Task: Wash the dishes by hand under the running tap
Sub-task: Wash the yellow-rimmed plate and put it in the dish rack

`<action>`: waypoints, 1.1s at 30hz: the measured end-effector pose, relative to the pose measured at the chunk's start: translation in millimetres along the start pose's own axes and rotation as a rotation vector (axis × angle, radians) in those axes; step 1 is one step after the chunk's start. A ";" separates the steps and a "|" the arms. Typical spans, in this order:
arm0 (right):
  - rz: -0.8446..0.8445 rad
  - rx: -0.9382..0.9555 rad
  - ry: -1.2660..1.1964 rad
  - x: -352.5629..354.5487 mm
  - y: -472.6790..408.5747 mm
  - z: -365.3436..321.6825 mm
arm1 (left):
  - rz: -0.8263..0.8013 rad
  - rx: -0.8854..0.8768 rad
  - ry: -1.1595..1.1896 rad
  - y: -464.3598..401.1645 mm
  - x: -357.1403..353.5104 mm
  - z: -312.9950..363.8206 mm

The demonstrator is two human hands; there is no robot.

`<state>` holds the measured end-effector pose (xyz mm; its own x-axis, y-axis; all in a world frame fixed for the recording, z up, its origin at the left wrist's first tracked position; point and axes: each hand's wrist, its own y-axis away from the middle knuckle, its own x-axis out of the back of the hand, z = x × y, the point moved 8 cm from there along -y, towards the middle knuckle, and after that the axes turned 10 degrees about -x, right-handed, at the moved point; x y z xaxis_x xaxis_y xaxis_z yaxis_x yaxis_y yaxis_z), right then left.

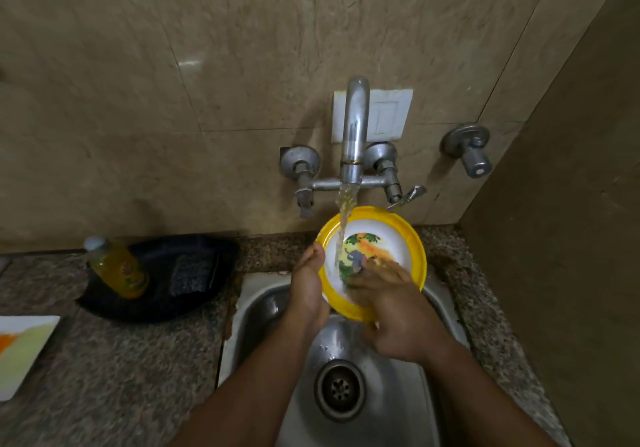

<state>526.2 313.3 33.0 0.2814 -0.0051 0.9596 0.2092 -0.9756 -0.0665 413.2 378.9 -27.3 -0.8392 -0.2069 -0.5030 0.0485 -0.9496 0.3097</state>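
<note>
Worn on the head, looking forward and steeply down. Close above the shiny steel sink (398,412), with the speckled stone counter (138,360) at the left and the beige tiled wall (173,100) at the top.

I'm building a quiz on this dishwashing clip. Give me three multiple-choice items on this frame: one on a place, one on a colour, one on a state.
1. Where does the soap bottle stand?
A. In the black tray left of the sink
B. Inside the sink
C. On the tap

2. What colour is the plate rim?
A. Blue
B. Yellow
C. Green

3. What state is the tap in?
A. Off
B. Dripping
C. Running

Answers: 1 A, it stands in the black tray beside a scrub pad. 2 B, a yellow band rings the picture. 3 C, a stream falls onto the plate, which the left hand holds while the right hand rubs it.
</note>
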 end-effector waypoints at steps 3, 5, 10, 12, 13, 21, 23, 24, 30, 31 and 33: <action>0.201 -0.127 -0.188 14.3 5.3 27.1 | -0.039 0.001 0.058 -6.4 -12.5 7.4; 0.271 -0.151 -0.208 19.2 6.3 39.1 | -0.077 0.005 0.046 -6.1 -21.4 11.7; 0.287 -0.173 -0.205 19.6 6.2 43.4 | -0.101 0.011 0.065 -7.0 -21.1 5.2; 0.228 -0.174 -0.107 10.8 2.3 24.1 | -0.075 0.018 0.053 -3.0 -21.3 7.9; 0.171 -0.147 -0.071 -1.6 1.8 8.4 | -0.041 0.016 0.022 -2.1 -18.8 8.4; 0.185 -0.052 -0.020 -16.1 3.7 22.4 | 0.051 -0.106 -0.545 0.0 35.7 10.7; 0.187 -0.118 -0.007 -25.3 -9.9 10.4 | 0.011 -0.085 -0.593 2.1 37.5 1.0; 0.172 -0.122 0.015 -34.1 -16.3 -0.2 | -0.025 -0.068 -0.581 3.8 34.1 -5.2; 0.063 0.017 0.082 -48.9 -31.0 -8.6 | -0.093 -0.110 -0.764 21.6 41.3 -8.0; 0.039 0.037 0.060 -52.4 -29.7 -10.1 | -0.121 -0.104 -0.792 23.1 46.3 -7.9; 0.007 0.052 0.011 -58.6 -28.0 -12.2 | -0.149 -0.094 -0.815 21.8 56.8 -8.7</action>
<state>492.4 338.3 -18.0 0.2726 -0.0145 0.9620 0.2558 -0.9628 -0.0870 371.4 344.4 -56.2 -0.9677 0.1233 0.2197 -0.0792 -0.9767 0.1992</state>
